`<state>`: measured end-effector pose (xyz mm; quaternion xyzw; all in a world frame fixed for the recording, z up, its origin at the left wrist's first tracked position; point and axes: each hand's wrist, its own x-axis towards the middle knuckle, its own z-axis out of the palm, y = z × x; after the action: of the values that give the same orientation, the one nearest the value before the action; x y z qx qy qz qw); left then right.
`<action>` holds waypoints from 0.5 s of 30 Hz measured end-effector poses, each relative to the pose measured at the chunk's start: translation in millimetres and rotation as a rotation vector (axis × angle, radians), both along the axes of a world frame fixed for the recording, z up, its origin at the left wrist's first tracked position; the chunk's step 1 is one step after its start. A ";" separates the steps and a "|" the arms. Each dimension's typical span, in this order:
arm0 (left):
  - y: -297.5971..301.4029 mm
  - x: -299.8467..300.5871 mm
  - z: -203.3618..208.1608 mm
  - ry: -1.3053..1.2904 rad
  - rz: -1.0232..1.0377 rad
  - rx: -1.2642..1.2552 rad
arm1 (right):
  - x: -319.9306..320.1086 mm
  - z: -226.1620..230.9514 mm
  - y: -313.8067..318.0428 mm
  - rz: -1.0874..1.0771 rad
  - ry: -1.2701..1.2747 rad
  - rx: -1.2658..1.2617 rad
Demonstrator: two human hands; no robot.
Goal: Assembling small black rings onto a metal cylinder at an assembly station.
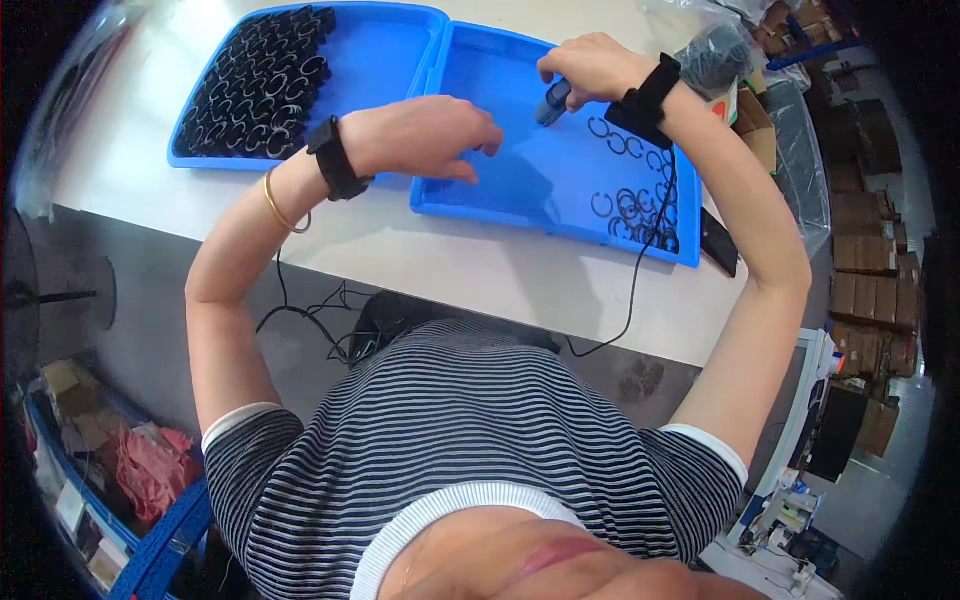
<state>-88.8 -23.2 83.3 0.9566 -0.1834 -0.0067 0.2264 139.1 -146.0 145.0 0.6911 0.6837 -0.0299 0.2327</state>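
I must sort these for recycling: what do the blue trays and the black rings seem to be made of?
Blue trays: probably moulded plastic; uniform colour, rounded rims, soft sheen.
Black rings: thin dark open loops, matte; possibly rubber or blackened metal, too small to tell.

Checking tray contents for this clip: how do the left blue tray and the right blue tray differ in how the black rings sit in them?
The left blue tray holds many black rings packed tightly together, filling its left part; the right blue tray holds only a few loose rings, scattered flat along its right side. Both hands work over the right tray, the left hand and the right hand, which grips a small blue tool; none is over the left tray. Both trays are blue, shallow and side by side on the table.
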 end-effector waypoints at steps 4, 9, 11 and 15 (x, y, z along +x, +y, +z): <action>0.3 2.3 -0.5 0.013 -0.009 0.014 | -0.3 3.0 1.6 -0.038 0.022 -0.013; 3.1 4.8 -9.1 -0.003 -0.023 0.013 | 3.3 16.2 3.5 0.001 0.035 -0.077; 2.1 7.2 -10.7 0.026 -0.024 -0.003 | 5.9 17.5 -0.5 0.006 0.061 -0.036; -0.5 7.0 -5.4 0.073 -0.009 0.023 | -7.6 49.4 -17.4 -0.027 0.096 0.192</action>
<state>-81.8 -23.6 77.9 0.9574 -0.1790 -0.0446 0.2221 131.5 -163.5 194.4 0.7170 0.6845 -0.0005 0.1317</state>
